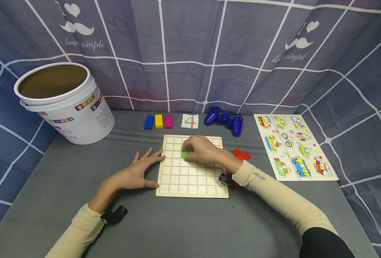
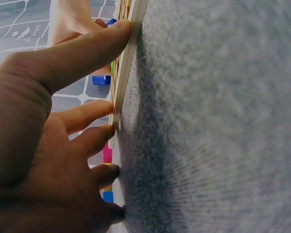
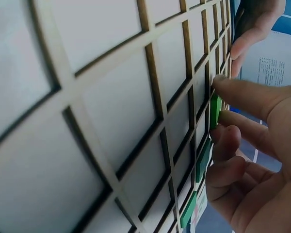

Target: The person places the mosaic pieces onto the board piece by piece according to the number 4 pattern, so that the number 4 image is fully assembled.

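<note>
A wooden grid board (image 1: 192,179) with square cells lies on the grey table. My right hand (image 1: 202,148) reaches over its upper part and pinches a green tile (image 1: 184,154) between thumb and fingers, at a cell. Beyond that tile in the right wrist view, more green tiles (image 3: 188,209) sit in cells, largely hidden from the head view by the hand. My left hand (image 1: 139,172) lies at the board's left edge, fingers spread, with thumb and fingertips touching the rim (image 2: 127,63).
Red tiles (image 1: 241,154) lie right of the board, partly under the right forearm. Behind it are blue (image 1: 149,122), yellow (image 1: 159,121) and magenta (image 1: 168,121) blocks, a pattern card (image 1: 189,121) and a blue game controller (image 1: 224,119). A white bucket (image 1: 80,118) and picture board (image 1: 287,143) flank these.
</note>
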Demonstrator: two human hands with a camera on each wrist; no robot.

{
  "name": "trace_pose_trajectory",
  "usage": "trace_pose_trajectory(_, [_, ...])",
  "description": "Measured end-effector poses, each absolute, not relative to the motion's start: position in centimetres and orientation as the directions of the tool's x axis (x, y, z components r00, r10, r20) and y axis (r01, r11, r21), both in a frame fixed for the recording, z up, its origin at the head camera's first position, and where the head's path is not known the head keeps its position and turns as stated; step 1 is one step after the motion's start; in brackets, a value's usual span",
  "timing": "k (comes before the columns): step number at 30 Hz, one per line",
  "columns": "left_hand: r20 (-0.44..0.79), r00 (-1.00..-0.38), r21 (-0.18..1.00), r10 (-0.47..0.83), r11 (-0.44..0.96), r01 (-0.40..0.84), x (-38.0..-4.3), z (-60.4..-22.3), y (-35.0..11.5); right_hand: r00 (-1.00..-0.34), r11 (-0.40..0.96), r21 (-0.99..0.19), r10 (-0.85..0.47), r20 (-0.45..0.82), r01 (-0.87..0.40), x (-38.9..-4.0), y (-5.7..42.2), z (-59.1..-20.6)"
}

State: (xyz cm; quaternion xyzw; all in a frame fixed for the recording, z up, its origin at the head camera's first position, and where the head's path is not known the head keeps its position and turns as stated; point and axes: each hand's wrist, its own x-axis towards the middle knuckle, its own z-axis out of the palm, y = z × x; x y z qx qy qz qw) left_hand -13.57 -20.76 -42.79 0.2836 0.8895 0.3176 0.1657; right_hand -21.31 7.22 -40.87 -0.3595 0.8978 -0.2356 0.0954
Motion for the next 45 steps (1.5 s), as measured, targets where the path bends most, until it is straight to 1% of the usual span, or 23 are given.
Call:
trace_pose_trajectory(5, [-0.118,-0.783,0.66,0.611,0.637,0.398,-13.5,-42.8,-20.7,-0.728,0.626,-0.496,-0.685,0.018,-0.602,-21.2,7.6,-40.7])
trace_pose_trajectory(10, [-0.123,-0.784,0.66,0.608,0.64,0.393,-13.5,-42.7,-20.7,-0.743,0.608,-0.531,-0.666,0.062,-0.59,-21.0,8.9,-40.1])
trace_pose_trajectory(20, [-0.12,-0.784,0.66,0.608,0.639,0.395,-13.5,-42.6,-20.7,-0.777,0.613,-0.557,-0.622,0.098,-0.561,-20.8,13.1,-38.7])
trace_pose_trajectory(29, [-0.11,-0.78,0.665,0.617,0.629,0.403,-13.6,-42.7,-20.7,-0.779,0.624,-0.535,-0.618,0.11,-0.57,-19.7,17.3,-39.0])
trace_pose_trajectory(34, [-0.108,-0.78,0.663,0.616,0.63,0.405,-13.6,-42.7,-20.8,-0.774,0.633,-0.518,-0.627,0.093,-0.575,-18.7,19.4,-39.5])
trace_pose_trajectory(45, [-0.106,-0.779,0.664,0.618,0.627,0.407,-13.6,-42.8,-20.7,-0.783,0.677,-0.493,-0.622,0.014,-0.547,-16.6,22.8,-40.5])
